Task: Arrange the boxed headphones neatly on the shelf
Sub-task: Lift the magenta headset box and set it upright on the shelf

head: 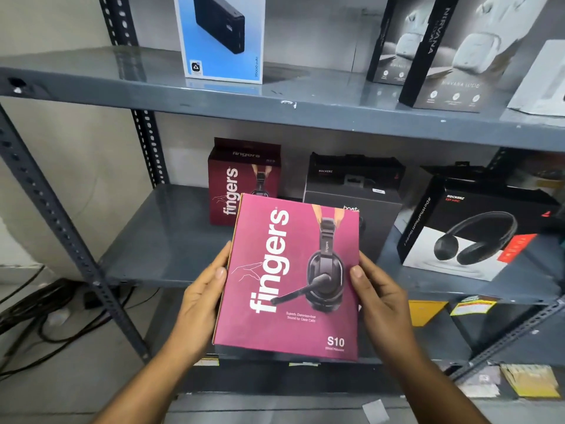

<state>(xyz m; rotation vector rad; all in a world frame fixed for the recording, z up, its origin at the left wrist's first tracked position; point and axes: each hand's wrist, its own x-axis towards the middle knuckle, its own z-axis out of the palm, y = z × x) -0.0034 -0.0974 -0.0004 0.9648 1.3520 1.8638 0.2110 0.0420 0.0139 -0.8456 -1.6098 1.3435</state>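
Head view shows both hands gripping a magenta Fingers S10 headset box by its long sides, front face toward the camera, held in the air in front of the middle shelf rather than resting on it. The left hand wraps the left edge with the thumb on the front face; the right hand does the same on the right edge, so each hand is closed on the box. A matching Fingers S10 box stands upright at the back of that shelf, slightly left of the held one. To place this one well, I would keep the two-handed side grip, hold the box upright, and set it down flush with its twin, face outward and edges parallel to the shelf front. Dark Rockerz headphone boxes sit just right of the twin, and another Rockerz box lies angled further right, so clearance on that side looks tight. Shelving is grey painted steel with slotted uprights, glossy and probably slippery. On the upper shelf stand a blue power bank box and Nirvana earbud boxes. Cables trail on the floor at left.
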